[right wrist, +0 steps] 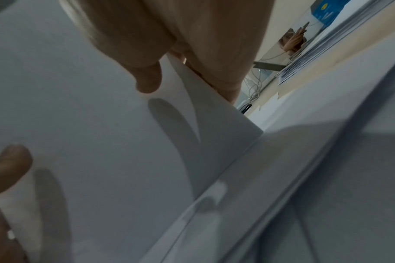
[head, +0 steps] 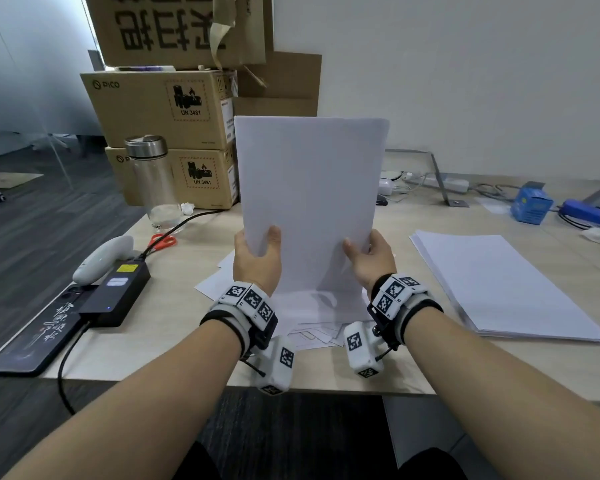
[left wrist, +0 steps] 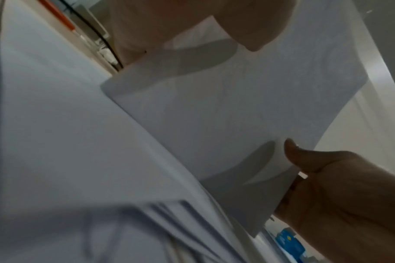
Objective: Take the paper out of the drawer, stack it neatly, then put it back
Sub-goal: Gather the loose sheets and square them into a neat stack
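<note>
A sheaf of white paper (head: 309, 202) stands upright on its bottom edge at the middle of the desk (head: 167, 327). My left hand (head: 255, 259) grips its left side, thumb on the near face. My right hand (head: 371, 259) grips its right side the same way. Both wrist views show the held paper (left wrist: 226, 115) (right wrist: 90, 142) close up, with my left thumb (left wrist: 257, 35) and right thumb (right wrist: 147, 76) pressed on it. Loose sheets (head: 309, 327) lie fanned out flat beneath it. A second, flat pile of paper (head: 506, 285) lies to the right. No drawer is in view.
Cardboard boxes (head: 160, 109) are stacked at the back left, with a glass bottle (head: 153, 178) in front. Orange scissors (head: 161, 241), a white handheld device (head: 101, 259), a black power brick (head: 118, 292) and a phone (head: 32, 341) sit at the left. A blue box (head: 531, 204) and cables lie back right.
</note>
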